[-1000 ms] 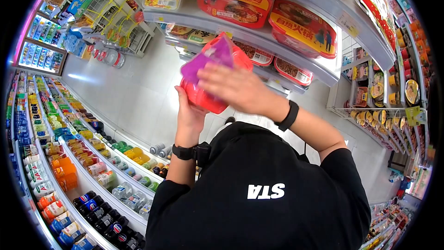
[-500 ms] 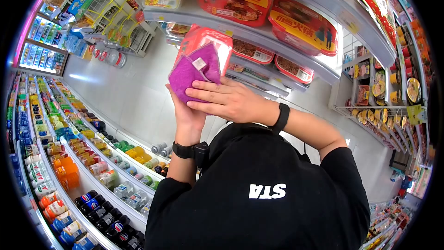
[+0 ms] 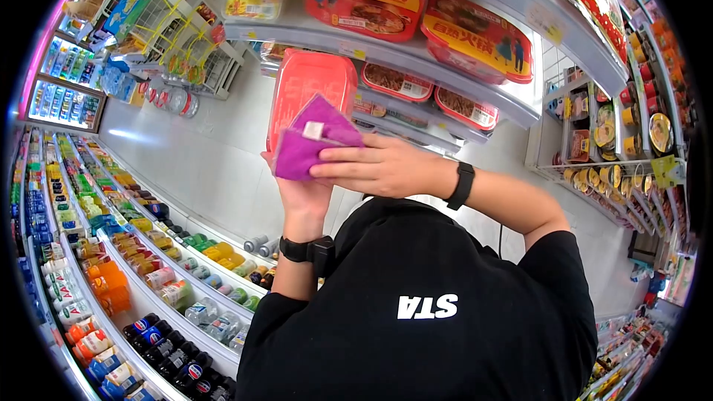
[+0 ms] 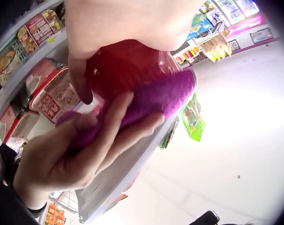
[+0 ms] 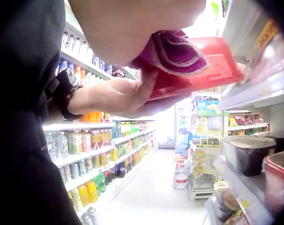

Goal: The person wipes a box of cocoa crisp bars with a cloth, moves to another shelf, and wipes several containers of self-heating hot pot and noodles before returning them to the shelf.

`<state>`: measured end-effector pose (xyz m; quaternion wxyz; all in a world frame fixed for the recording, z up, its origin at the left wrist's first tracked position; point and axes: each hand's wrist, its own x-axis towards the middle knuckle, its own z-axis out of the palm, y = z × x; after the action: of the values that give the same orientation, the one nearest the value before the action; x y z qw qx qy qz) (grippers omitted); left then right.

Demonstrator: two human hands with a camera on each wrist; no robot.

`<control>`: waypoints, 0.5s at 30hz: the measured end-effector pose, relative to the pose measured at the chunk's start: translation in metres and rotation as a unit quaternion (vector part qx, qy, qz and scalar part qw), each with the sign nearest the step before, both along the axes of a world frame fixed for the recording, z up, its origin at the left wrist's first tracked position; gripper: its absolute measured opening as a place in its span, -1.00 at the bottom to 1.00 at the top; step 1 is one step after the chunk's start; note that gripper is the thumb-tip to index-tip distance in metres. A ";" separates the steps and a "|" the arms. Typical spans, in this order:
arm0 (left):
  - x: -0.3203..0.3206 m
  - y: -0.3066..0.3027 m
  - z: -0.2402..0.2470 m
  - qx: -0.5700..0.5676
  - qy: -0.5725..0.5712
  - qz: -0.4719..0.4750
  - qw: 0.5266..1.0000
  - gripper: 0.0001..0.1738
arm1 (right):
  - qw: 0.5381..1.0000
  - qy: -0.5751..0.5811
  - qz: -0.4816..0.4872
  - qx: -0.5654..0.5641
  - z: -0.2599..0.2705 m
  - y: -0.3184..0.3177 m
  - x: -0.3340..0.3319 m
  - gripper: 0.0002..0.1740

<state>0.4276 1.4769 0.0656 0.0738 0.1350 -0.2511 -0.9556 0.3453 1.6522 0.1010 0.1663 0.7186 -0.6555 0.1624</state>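
My left hand grips a red plastic food box from below at its near end. The box is in front of my chest, its flat red face turned up in the head view. My right hand holds a folded purple cloth with a white tag against the near end of that face. In the left wrist view, the right hand's fingers lie across the cloth. The right wrist view shows the cloth bunched over the box's edge, with the left hand beneath.
Ahead is a shelf with self-heating hot pot boxes and meat-patterned trays. Rows of drink bottles line the left side. Wire racks and large water bottles stand at the far left, beside the pale aisle floor.
The box was tilted a second ago; now its flat red face is turned up. The cloth and right hand have slid from the box's upper part down toward its near end.
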 end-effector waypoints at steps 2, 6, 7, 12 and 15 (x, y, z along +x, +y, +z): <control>0.005 -0.004 -0.001 0.013 -0.018 0.022 1.000 -0.20 | 0.996 -0.061 -0.036 -0.048 0.002 0.012 -0.003 -0.54; 0.011 -0.010 -0.010 0.037 0.008 -0.076 0.996 -0.12 | 0.969 -0.104 -0.145 -0.171 0.014 0.013 -0.012 -0.41; 0.012 -0.012 -0.014 0.024 0.045 -0.096 0.994 -0.09 | 0.957 -0.146 -0.160 -0.195 0.020 0.012 -0.014 -0.47; 0.012 -0.007 -0.010 -0.090 0.025 -0.045 0.995 -0.01 | 0.880 -0.403 -0.129 -0.214 0.044 0.014 -0.023 -0.54; 0.007 -0.013 -0.012 -0.133 0.040 -0.032 0.990 0.00 | 0.884 -0.401 -0.112 -0.213 0.041 0.013 -0.019 -0.54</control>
<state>0.4350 1.4637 0.0532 0.0703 0.0779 -0.3767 -0.9204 0.3263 1.6656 0.1424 0.0554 0.4617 -0.6920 0.5522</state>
